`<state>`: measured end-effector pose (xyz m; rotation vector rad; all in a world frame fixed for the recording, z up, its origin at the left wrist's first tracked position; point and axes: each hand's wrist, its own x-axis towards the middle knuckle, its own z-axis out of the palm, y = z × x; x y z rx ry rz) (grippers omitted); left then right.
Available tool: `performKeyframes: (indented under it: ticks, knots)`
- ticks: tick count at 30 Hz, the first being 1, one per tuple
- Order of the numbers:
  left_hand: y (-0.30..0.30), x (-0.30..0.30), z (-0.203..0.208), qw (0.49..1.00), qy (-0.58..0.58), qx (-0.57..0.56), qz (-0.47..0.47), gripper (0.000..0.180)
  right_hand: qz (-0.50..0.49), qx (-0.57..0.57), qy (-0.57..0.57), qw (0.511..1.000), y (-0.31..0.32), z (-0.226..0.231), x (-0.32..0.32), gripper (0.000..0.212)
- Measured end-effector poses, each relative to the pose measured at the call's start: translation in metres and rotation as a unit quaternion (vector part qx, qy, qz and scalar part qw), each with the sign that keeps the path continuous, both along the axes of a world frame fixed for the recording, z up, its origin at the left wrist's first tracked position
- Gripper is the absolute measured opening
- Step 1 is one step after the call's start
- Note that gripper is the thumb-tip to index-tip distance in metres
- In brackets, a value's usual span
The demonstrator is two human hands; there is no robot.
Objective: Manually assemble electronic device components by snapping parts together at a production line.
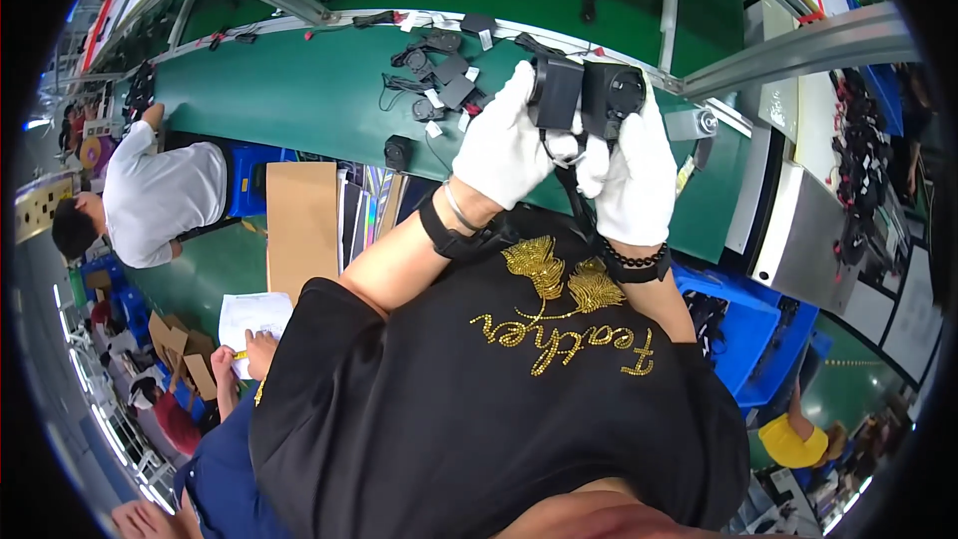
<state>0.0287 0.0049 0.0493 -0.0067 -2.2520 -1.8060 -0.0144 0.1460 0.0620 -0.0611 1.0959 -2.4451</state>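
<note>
Both my hands wear white gloves and are raised over the near edge of the green table [299, 80]. My left hand [499, 148] is closed around a black boxy device [559, 92]. Beside it, my right hand [639, 185] grips a second black boxy device with a round lens-like part [626, 92]. The two devices sit side by side, at or near touching. A dark cable [574, 190] hangs below them between my wrists. Left of my hands lies a pile of similar black devices [457, 90] with cables and white tags; one more black device [398, 152] stands nearer.
A clear plastic container [692, 124] lies right of my hands. Metal frame posts [798, 48] rise at the right. Blue bins [733, 324] stand at my right side, cardboard [301, 225] at my left. A person in white [165, 180] sits left; another's hands [249, 354] hold paper.
</note>
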Motion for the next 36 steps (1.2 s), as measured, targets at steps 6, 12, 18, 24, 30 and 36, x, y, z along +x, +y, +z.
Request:
performKeyframes:
  ticks: [6,12,18,24,30,36]
  knots:
    - [0.002,-0.001,0.000,0.761,-0.084,0.632,-0.119,0.031,0.044,-0.116,0.030,0.992,0.007,-0.013,0.002,0.055]
    - [0.011,0.003,0.011,0.939,-0.084,0.333,0.036,0.060,-0.010,0.299,0.202,0.932,0.004,-0.010,0.005,0.064]
    - [0.017,0.007,0.008,0.975,-0.032,0.192,0.111,0.068,0.014,-0.060,0.067,0.996,-0.004,-0.011,0.012,0.066]
    - [0.024,0.015,0.007,0.985,0.023,0.121,0.122,0.059,-0.003,0.087,0.189,0.978,-0.009,0.003,0.015,0.064]
    - [0.028,0.017,-0.005,0.981,0.097,0.079,0.147,0.060,-0.047,0.114,0.186,0.975,-0.020,-0.004,0.013,0.047]
    - [0.024,0.007,-0.013,0.981,0.078,0.020,0.178,0.059,-0.066,-0.028,-0.040,0.997,-0.021,-0.021,-0.009,0.032]
